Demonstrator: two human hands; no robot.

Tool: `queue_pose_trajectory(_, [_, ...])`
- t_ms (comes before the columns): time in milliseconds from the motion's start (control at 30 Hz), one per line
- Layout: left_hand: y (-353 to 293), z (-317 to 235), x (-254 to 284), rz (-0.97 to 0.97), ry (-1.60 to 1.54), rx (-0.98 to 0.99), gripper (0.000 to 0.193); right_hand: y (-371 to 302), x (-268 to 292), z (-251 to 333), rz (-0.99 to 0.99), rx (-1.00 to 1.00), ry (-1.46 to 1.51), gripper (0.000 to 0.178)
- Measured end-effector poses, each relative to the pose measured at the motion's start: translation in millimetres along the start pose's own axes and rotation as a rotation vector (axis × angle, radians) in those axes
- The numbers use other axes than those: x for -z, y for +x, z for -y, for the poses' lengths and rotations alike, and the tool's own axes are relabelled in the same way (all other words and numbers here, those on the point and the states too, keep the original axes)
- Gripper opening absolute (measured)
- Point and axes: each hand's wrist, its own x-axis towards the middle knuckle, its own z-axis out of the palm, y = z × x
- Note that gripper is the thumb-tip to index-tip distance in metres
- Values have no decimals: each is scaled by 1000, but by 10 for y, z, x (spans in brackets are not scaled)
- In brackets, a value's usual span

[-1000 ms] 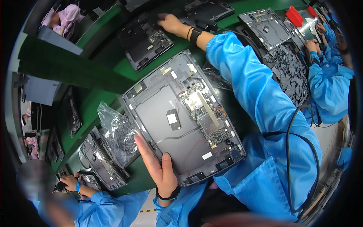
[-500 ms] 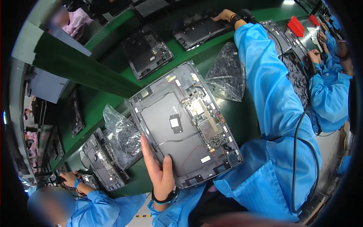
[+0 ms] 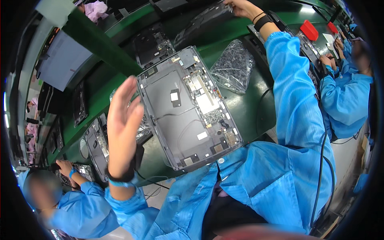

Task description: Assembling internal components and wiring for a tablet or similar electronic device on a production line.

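A grey tablet housing (image 3: 164,136) with its circuit board exposed lies on the green bench in front of me. My left hand (image 3: 125,128) is raised beside its left edge, fingers stretched out and nothing in them. At the far side, my right hand (image 3: 243,9) grips the corner of a second, dark tablet housing (image 3: 202,22). That one is tilted and smeared by motion, and part of the grip is cut off at the top. Between the two, another opened dark housing (image 3: 152,45) lies on the bench, its near part hidden behind the central housing.
A clear bag of small black parts (image 3: 234,66) lies right of the central housing. A second plastic bag (image 3: 144,130) is partly behind my left hand. A green post (image 3: 102,44) slants across the left. Co-workers in blue (image 3: 82,208) sit at both sides. Red bins (image 3: 309,30) stand far right.
My left hand has let go of the central housing and risen to its left. That housing now lies flatter and nearer me. My right hand has lifted one side of the far housing.
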Motion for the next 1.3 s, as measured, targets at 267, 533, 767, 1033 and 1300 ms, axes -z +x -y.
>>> queue_pose_trajectory(267, [819, -90, -309, 137, -375, 400, 70, -2351, -1733, 689, -228, 542, 353, 12])
queue_pose_trajectory(533, [847, -81, -488, -164, -587, 227, 29, -3391, -2801, 171, -51, 503, 444, 33])
queue_pose_trajectory(767, [125, 111, -241, -75, -491, 267, 29, -3512, -2481, 1, 201, 272, 603, 57])
queue_pose_trajectory(1033, [-350, 5, -163, -75, -154, 233, 48, -4046, -2755, -407, 113, 591, -360, 83])
queue_pose_trajectory(1300, [-284, 154, -74, -28, 636, 23, 52, -3859, -2630, -554, 189, 541, -471, 87])
